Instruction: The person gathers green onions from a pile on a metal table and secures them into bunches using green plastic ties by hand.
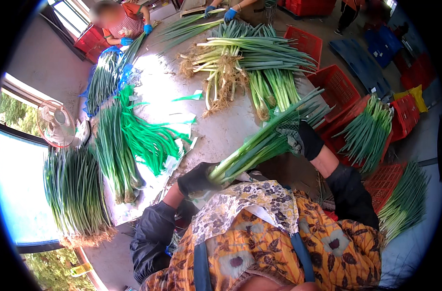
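Note:
My left hand, in a dark glove, grips the pale lower end of a bunch of green onions held diagonally over the table's near edge. My right hand, also gloved, is closed round the bunch toward its leafy end, where green mesh netting wraps it; some fingers are hidden there. A pile of onions with brown roots lies beyond. To the left are bright green mesh sleeves and white slips, beside more onion bunches.
The table carries onion heaps along its far and left sides. A co-worker and another worker's gloved hands are at the far edge. Red crates line the right, some with onions. A fan stands by the left windows.

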Available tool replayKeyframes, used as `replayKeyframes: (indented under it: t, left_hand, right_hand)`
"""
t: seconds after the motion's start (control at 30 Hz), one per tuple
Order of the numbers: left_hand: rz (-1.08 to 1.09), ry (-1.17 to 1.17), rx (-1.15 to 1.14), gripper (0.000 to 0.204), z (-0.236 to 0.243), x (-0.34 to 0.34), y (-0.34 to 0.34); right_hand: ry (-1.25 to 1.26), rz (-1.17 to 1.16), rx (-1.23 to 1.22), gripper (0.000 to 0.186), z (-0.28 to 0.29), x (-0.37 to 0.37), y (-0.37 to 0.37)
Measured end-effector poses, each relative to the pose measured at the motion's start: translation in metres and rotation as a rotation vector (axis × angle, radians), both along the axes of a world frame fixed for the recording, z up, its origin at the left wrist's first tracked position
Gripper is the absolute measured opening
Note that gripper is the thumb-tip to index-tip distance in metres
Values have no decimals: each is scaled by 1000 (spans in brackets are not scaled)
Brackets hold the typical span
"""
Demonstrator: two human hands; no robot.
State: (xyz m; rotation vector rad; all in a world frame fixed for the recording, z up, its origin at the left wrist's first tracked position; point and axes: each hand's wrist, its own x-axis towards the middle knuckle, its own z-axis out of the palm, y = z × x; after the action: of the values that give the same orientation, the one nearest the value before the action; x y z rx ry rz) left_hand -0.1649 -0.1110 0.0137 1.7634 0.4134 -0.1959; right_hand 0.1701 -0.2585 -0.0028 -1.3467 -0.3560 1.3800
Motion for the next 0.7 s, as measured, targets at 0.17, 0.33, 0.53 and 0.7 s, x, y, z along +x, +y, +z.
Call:
replayKeyframes:
  t: [0.17, 0.33, 0.53, 0.7]
  left_hand:
    - [29, -21, -19, 60, -7, -1, 1]
    - [84, 39, -10, 64, 3, 0, -5]
    - [51, -30, -33, 63, -11, -1, -6]
    - [85, -74, -67, 63, -2, 2, -7]
  right_hand:
    - [18, -16, -6, 25, 6, 1, 0]
    - [-123, -65, -6, 27, 19, -2, -2]
    - [-244, -19, 92, 28, 7, -6, -4]
    - [-205, -116, 99, 23, 10, 9, -3]
